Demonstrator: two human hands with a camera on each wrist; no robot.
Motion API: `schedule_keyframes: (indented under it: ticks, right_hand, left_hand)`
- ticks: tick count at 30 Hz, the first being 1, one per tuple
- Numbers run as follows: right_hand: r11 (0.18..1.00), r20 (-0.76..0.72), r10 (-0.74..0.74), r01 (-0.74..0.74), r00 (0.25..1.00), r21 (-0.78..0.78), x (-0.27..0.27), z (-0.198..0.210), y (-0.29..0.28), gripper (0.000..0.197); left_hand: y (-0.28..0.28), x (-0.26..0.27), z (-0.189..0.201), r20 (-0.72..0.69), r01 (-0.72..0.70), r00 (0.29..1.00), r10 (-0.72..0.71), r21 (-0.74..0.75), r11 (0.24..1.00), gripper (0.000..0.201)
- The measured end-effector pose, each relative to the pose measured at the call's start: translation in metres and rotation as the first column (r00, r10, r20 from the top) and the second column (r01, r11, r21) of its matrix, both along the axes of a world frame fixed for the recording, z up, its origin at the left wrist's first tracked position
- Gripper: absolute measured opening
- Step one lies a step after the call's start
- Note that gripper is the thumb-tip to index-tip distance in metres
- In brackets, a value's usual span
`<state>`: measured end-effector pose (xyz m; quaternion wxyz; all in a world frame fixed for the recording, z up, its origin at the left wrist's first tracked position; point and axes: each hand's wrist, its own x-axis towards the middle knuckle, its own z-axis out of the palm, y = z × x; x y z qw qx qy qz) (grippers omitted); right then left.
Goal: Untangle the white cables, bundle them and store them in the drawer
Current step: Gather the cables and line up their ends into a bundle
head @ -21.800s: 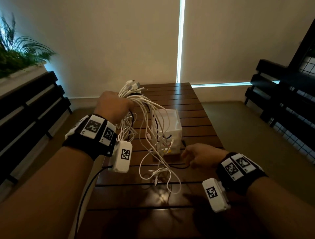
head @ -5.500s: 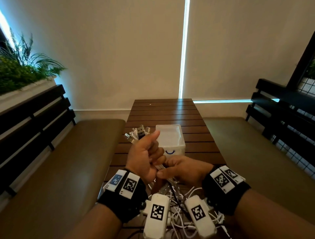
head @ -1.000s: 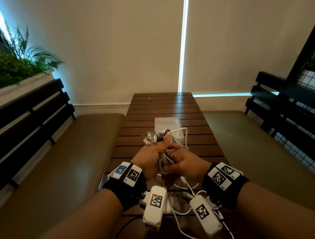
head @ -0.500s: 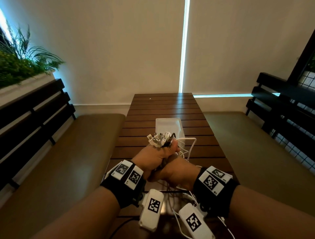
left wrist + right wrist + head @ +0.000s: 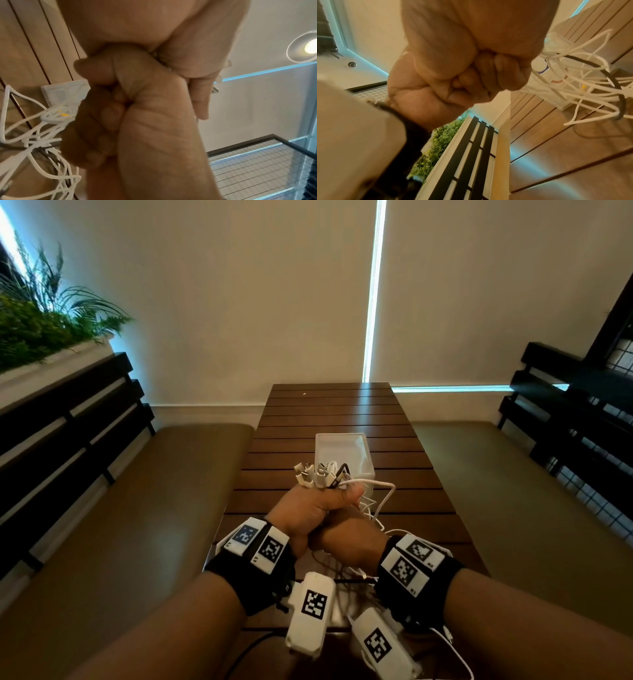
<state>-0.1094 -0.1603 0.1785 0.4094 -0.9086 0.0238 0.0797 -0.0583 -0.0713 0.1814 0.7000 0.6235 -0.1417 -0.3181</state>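
My left hand (image 5: 313,508) grips the white cables in a fist above the table, and their plug ends (image 5: 318,475) fan out of its top. My right hand (image 5: 349,534) sits pressed against it, just below and to the right, curled round the same cables. One loop (image 5: 382,491) bulges out to the right, and loose lengths trail down under my wrists. In the left wrist view the right hand (image 5: 137,121) is fisted below the left palm (image 5: 154,33), with slack cables (image 5: 42,135) to the left. The white drawer box (image 5: 342,448) stands just beyond my hands.
The slatted wooden table (image 5: 329,412) runs away from me to the wall. Padded benches (image 5: 144,508) with black slatted backs flank it on both sides. A planter (image 5: 41,337) sits at the upper left. A dark cable (image 5: 614,81) runs among the white ones.
Over the last second my right hand has tucked under the left fist and the two have closed together. The loose cable loop on the right has shifted lower and outward.
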Motion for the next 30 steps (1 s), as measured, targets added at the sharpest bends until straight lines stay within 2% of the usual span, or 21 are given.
schedule_keyframes:
  ticks: [2,4,6,8,9,10,11,13,14,15,16,17,18,19,20,22,24,26,27,28,30]
  right_hand:
    - [0.998,-0.042,0.062,-0.061,0.997,0.019,0.001,-0.003,-0.004,0.034]
    - [0.99,-0.07,0.132,-0.129,0.989,0.051,0.0,-0.003,-0.008,0.025]
    - [0.985,-0.121,0.173,-0.169,0.977,0.04,-0.002,0.001,-0.014,0.04]
    - [0.959,-0.135,0.222,-0.241,0.966,-0.148,-0.007,0.014,-0.023,0.051]
    - [0.942,-0.13,0.231,-0.255,0.964,-0.217,-0.009,0.02,-0.03,0.048]
    - [0.948,-0.11,0.218,-0.237,0.97,-0.214,-0.012,0.03,-0.036,0.04]
    - [0.967,-0.066,0.201,-0.209,0.977,-0.146,-0.015,0.041,-0.041,0.031]
    - [0.99,0.101,0.142,-0.14,0.985,-0.02,-0.016,0.062,-0.046,0.025]
    - [0.994,0.209,0.107,-0.107,0.972,-0.015,-0.014,0.068,-0.049,0.031]
    - [0.993,0.272,0.116,-0.103,0.955,-0.061,-0.01,0.073,-0.05,0.046]
    - [0.981,0.279,0.163,-0.125,0.947,-0.148,-0.004,0.073,-0.051,0.068]
    - [0.957,0.213,0.218,-0.167,0.952,-0.236,0.003,0.069,-0.052,0.091]
    - [0.928,0.129,0.258,-0.209,0.957,-0.309,0.01,0.064,-0.052,0.105]
    - [0.902,0.081,0.29,-0.244,0.954,-0.357,0.016,0.055,-0.052,0.106]
    - [0.886,0.077,0.315,-0.264,0.946,-0.381,0.02,0.049,-0.053,0.095]
    - [0.896,0.134,0.328,-0.263,0.935,-0.359,0.024,0.046,-0.057,0.052]
    - [0.929,0.164,0.313,-0.266,0.935,-0.256,0.024,0.05,-0.062,0.02]
    - [0.953,0.138,0.303,-0.296,0.943,-0.068,0.023,0.05,-0.066,0.01]
    - [0.955,0.125,0.293,-0.297,0.948,0.016,0.022,0.05,-0.066,0.009]
    - [0.952,0.106,0.281,-0.291,0.954,0.097,0.02,0.05,-0.066,0.01]
    - [0.938,0.063,0.253,-0.261,0.965,0.227,0.018,0.049,-0.062,0.026]
  left_hand:
    - [0.001,-0.001,-0.002,-0.013,-0.014,1.0,0.014,-0.018,1.0,0.021]
    - [0.006,0.0,-0.003,-0.027,-0.024,0.999,0.023,-0.033,0.999,0.021]
    - [0.013,0.006,-0.003,-0.053,-0.036,0.998,0.034,-0.045,0.998,0.019]
    - [0.021,0.01,-0.001,-0.086,-0.041,0.996,0.035,-0.061,0.997,0.02]
    - [0.025,0.012,-0.001,-0.095,-0.031,0.995,0.024,-0.069,0.997,0.021]
    - [0.029,0.014,-0.001,-0.097,-0.021,0.995,0.013,-0.076,0.997,0.023]
    - [0.033,0.014,0.0,-0.097,-0.008,0.995,0.0,-0.087,0.996,0.023]
    - [0.037,0.013,0.002,-0.089,0.035,0.995,-0.043,-0.093,0.995,0.016]
    - [0.037,0.012,0.004,-0.075,0.064,0.995,-0.07,-0.079,0.995,0.009]
    - [0.036,0.01,0.006,-0.056,0.092,0.994,-0.095,-0.065,0.994,0.003]
    - [0.035,0.008,0.007,-0.026,0.124,0.992,-0.125,-0.054,0.991,0.005]
    - [0.033,0.006,0.009,-0.003,0.155,0.988,-0.155,-0.043,0.987,0.008]
    - [0.032,0.005,0.01,0.011,0.183,0.983,-0.182,-0.034,0.983,0.005]
    - [0.032,0.003,0.012,0.019,0.197,0.98,-0.197,-0.024,0.98,0.002]
    - [0.033,0.004,0.012,0.025,0.202,0.979,-0.202,-0.008,0.979,0.004]
    - [0.034,0.005,0.011,0.019,0.205,0.979,-0.205,0.017,0.979,0.013]
    - [0.037,0.006,0.009,0.011,0.187,0.982,-0.187,0.008,0.982,0.029]
    - [0.039,0.006,0.007,0.002,0.152,0.988,-0.152,-0.012,0.988,0.036]
    - [0.039,0.006,0.007,0.008,0.135,0.991,-0.134,-0.026,0.991,0.027]
    - [0.039,0.005,0.008,0.02,0.116,0.993,-0.116,-0.038,0.993,0.015]
    - [0.04,0.005,0.009,0.048,0.066,0.997,-0.064,-0.046,0.997,0.01]
